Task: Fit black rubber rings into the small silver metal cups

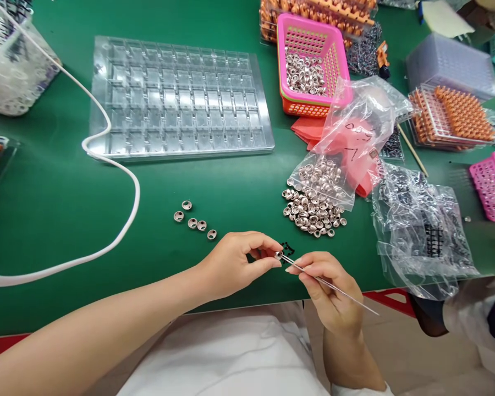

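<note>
My left hand (247, 258) pinches a small silvery metal cup-like part (278, 255) between thumb and fingertips. In my right hand (334, 289) is a pair of slim metal tweezers (328, 283), whose tips meet the metal part. Whether the tips grip something inside it is too small to tell. Just behind the fingertips lie several tiny black pieces (287, 248) on the green table. Left of my hands, several loose metal parts (192, 223) rest on the table. A heap of the same parts (313, 212) spills from a clear plastic bag (334, 165) beyond my right hand.
A clear compartment tray (181, 99) lies at the back. A pink basket (313, 33) holds more metal parts. At the right are crumpled plastic bags (421, 231) and racks of orange pieces (457, 115). A white cable (134, 203) curves across the left.
</note>
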Available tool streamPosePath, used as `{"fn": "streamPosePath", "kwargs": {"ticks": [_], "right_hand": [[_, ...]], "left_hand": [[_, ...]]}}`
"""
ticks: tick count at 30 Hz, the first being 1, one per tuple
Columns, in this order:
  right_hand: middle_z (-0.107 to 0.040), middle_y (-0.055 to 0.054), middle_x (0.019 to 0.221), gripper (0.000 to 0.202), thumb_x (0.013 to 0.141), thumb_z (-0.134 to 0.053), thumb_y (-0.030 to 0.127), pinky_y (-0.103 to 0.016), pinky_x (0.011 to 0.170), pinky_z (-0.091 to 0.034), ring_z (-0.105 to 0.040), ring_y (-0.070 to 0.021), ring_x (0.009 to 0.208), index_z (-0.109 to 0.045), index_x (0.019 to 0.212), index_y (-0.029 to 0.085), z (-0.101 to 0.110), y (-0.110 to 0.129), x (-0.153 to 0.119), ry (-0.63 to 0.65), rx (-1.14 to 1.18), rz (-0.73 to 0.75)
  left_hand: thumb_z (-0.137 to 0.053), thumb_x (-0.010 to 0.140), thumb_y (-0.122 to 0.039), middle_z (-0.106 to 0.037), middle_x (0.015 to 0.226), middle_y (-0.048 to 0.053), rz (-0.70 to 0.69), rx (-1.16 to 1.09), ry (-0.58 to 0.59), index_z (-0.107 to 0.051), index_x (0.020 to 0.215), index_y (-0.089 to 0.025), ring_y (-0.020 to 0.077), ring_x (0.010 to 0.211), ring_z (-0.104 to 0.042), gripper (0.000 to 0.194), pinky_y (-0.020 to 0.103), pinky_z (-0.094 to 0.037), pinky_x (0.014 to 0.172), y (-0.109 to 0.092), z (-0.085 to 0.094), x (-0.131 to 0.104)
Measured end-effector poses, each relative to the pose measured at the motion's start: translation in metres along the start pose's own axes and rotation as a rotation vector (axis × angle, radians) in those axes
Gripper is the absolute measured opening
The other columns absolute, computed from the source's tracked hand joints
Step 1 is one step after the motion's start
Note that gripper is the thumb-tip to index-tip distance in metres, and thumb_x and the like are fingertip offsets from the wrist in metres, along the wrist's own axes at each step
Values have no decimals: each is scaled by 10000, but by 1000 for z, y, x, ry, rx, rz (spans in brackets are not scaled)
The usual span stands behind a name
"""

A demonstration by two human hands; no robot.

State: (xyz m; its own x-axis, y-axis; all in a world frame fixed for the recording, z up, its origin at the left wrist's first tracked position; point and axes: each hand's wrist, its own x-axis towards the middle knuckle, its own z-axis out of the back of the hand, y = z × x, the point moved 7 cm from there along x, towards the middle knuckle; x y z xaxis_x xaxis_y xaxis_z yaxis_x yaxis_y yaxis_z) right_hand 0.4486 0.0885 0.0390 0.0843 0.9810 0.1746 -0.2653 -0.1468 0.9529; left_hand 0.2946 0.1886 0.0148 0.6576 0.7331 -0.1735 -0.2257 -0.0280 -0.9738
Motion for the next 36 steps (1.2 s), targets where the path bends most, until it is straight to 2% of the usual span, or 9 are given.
{"fn": "streamPosePath", "kwargs": {"ticks": [17,25,36], "right_hand": [[-699,-65,1081,364,883,-589,-14,-337,761,-640,-717,-196,964,-609,1146,237,-3,5,-2,34,-112,122],[-709,-82,1090,416,874,-583,-10,-360,781,-642,-708,-211,1005,-593,1217,224,-6,12,-3,37,-181,239],[-700,-92,1116,422,860,-602,-10,-342,801,-642,-708,-200,1007,-589,1214,219,-9,15,-3,57,-257,271]], "left_hand": [[-732,828,-213,-752,810,20,12,-3,3,-753,934,-148,113,669,-664,126,206,-549,664,0,1,-1],[-726,827,-226,-753,798,18,26,0,5,-750,929,-150,113,660,-664,130,200,-548,649,1,1,2],[-726,825,-245,-746,792,13,63,-9,1,-753,934,-154,115,664,-664,144,200,-548,649,4,1,0]]}}
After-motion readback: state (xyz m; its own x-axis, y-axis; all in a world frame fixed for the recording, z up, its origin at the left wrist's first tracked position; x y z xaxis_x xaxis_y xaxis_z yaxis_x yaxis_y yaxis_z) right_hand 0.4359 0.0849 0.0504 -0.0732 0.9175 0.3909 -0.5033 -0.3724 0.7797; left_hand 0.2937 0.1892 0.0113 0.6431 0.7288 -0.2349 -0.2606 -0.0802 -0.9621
